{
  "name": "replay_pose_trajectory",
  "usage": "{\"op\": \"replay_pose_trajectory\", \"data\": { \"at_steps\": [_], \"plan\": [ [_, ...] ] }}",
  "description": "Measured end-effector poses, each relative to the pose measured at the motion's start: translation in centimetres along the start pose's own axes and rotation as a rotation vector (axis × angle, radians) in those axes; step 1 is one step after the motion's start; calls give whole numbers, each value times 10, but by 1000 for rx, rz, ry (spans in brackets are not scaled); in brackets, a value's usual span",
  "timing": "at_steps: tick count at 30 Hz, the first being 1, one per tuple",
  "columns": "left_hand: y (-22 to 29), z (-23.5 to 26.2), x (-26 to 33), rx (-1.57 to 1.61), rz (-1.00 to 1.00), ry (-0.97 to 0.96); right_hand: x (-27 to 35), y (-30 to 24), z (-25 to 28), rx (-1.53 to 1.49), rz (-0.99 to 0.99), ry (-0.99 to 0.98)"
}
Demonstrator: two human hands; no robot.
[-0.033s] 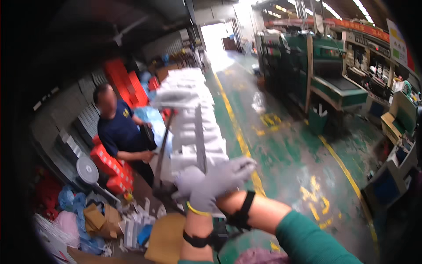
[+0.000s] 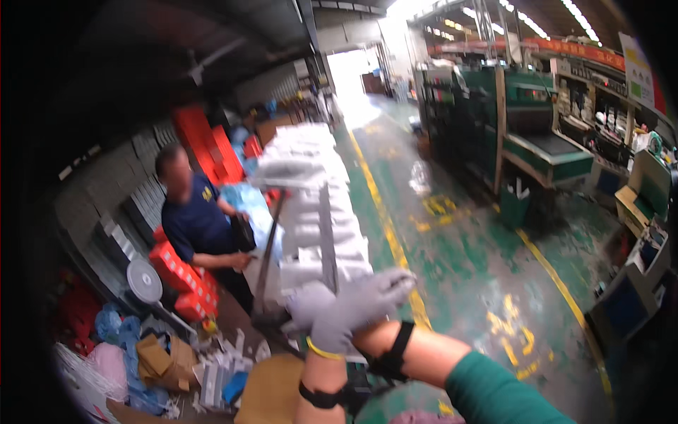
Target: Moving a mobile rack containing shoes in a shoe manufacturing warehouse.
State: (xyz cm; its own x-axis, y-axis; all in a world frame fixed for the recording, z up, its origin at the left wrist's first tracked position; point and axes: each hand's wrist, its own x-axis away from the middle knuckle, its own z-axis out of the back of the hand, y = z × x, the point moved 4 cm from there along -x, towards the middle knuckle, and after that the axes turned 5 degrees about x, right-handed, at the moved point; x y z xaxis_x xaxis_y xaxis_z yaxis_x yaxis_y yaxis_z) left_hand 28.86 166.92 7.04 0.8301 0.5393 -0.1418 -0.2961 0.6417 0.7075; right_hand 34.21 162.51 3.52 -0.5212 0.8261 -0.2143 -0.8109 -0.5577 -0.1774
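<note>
My forearms cross at the wrists in front of me. My left hand (image 2: 367, 300), in a grey glove with a yellow cuff, lies over my right wrist and points right, fingers stretched out and close together. Beneath it my right hand (image 2: 311, 302), also gloved in grey, points left; its fingers are blurred and partly hidden. Neither hand shows anything held. Just beyond them a long row of white stacked bundles (image 2: 316, 237) runs away from me. Two dark bars, a left one (image 2: 270, 247) and a right one (image 2: 328, 233), extend along this near end.
A person in a dark blue shirt (image 2: 201, 215) stands left of the row, holding a black item (image 2: 242, 232). Orange crates (image 2: 185, 279), a torn cardboard box (image 2: 168, 360) and scraps lie left. A green machine (image 2: 537, 141) stands across the yellow-lined floor (image 2: 452, 261).
The surroundings and my hands sit slightly lower in the picture. My crossed hands keep the same pose.
</note>
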Motion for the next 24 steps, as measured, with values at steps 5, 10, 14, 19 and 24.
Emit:
{"op": "replay_pose_trajectory", "data": {
  "at_steps": [5,10,14,19,24],
  "plan": [
    [-1,1,10,-5,-62,14,4,-20,9,-71,-17,-48],
    [-1,3,-1,97,97,23,9,-6,19,-51,-53,-87],
    [-7,7,-3,38,176,63,0,-8,9,-36,-56,-17],
    [-8,9,1,-49,232,124,-5,-5,0,1,44,66],
    [-9,8,1,-86,244,127,-10,1,-19,18,-17,60]
  ]
}}
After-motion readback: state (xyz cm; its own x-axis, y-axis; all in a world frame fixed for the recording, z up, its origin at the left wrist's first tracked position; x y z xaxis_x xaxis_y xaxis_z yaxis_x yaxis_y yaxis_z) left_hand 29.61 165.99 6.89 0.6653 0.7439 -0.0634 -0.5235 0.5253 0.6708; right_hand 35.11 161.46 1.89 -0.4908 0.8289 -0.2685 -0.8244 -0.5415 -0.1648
